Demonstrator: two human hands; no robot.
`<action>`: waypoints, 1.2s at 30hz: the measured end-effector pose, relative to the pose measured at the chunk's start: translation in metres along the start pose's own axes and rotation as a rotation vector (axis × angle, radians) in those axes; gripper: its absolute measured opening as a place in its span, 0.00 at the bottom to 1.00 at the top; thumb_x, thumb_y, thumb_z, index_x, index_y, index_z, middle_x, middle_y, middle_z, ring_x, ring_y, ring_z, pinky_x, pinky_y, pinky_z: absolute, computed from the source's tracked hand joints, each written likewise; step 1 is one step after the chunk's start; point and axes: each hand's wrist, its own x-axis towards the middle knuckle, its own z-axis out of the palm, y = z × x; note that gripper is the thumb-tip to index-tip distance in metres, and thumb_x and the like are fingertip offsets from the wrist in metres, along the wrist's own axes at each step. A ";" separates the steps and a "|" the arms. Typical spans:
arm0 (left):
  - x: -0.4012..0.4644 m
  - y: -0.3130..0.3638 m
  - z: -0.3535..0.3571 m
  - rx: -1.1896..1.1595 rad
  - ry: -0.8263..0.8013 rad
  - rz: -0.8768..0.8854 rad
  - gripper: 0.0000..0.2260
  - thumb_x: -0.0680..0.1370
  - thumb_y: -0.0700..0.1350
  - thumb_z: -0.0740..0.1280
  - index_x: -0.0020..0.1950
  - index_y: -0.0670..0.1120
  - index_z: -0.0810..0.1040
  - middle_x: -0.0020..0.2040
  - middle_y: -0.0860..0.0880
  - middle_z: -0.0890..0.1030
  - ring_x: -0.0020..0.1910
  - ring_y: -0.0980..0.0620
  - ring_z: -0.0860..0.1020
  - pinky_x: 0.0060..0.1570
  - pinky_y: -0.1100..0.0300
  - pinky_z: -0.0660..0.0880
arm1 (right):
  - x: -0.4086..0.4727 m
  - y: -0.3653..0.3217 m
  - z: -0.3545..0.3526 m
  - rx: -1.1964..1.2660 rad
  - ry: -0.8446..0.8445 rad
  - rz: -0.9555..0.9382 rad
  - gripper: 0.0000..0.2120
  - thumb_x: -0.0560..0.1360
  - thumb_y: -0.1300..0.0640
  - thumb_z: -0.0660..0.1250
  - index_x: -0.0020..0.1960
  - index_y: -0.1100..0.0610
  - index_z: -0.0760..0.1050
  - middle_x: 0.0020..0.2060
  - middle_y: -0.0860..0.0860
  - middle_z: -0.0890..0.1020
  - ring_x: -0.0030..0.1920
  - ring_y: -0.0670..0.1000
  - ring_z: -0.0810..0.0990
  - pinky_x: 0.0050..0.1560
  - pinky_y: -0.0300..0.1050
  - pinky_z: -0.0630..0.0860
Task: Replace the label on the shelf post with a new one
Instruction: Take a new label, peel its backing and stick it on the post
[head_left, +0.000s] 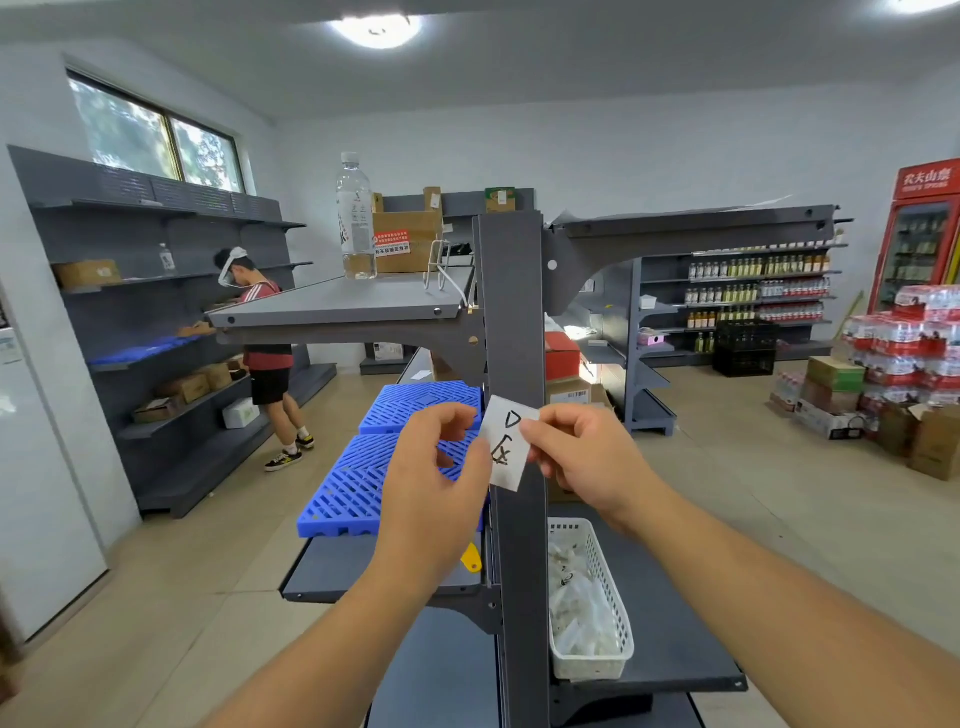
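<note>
Grey metal shelving fills a white-walled shop with a tiled floor, and both hands meet at the dark upright shelf post (511, 322) in the middle. A white paper label (506, 441) with black handwritten marks, a triangle-like shape above a character I cannot read, lies against the post, pinched at its left edge by the left hand (441, 467) and at its right edge by the right hand (582, 457). Behind the left hand lie two blue slatted plastic mats (400, 457). Below the right hand sits one white perforated basket (605, 613) holding clear packets. Farther up left stands one clear water bottle (356, 218).
</note>
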 end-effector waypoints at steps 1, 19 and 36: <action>0.003 0.003 0.002 -0.092 -0.004 -0.108 0.06 0.80 0.44 0.69 0.56 0.54 0.80 0.51 0.57 0.82 0.52 0.60 0.80 0.46 0.68 0.77 | -0.001 0.000 0.000 -0.009 -0.005 -0.013 0.13 0.81 0.54 0.69 0.39 0.58 0.81 0.29 0.47 0.81 0.28 0.44 0.74 0.29 0.33 0.69; 0.015 0.007 0.006 -0.271 -0.095 -0.309 0.04 0.80 0.48 0.71 0.48 0.53 0.86 0.41 0.57 0.87 0.40 0.62 0.83 0.39 0.64 0.78 | -0.002 -0.009 -0.008 -0.002 0.032 -0.068 0.08 0.81 0.60 0.67 0.46 0.56 0.84 0.32 0.47 0.82 0.33 0.45 0.76 0.34 0.36 0.73; 0.013 0.003 0.006 -0.235 -0.117 -0.308 0.05 0.81 0.49 0.71 0.46 0.55 0.86 0.41 0.57 0.87 0.41 0.60 0.84 0.37 0.65 0.79 | -0.004 -0.009 -0.010 -0.102 0.042 -0.123 0.11 0.79 0.60 0.69 0.40 0.52 0.83 0.29 0.46 0.81 0.30 0.42 0.75 0.36 0.39 0.73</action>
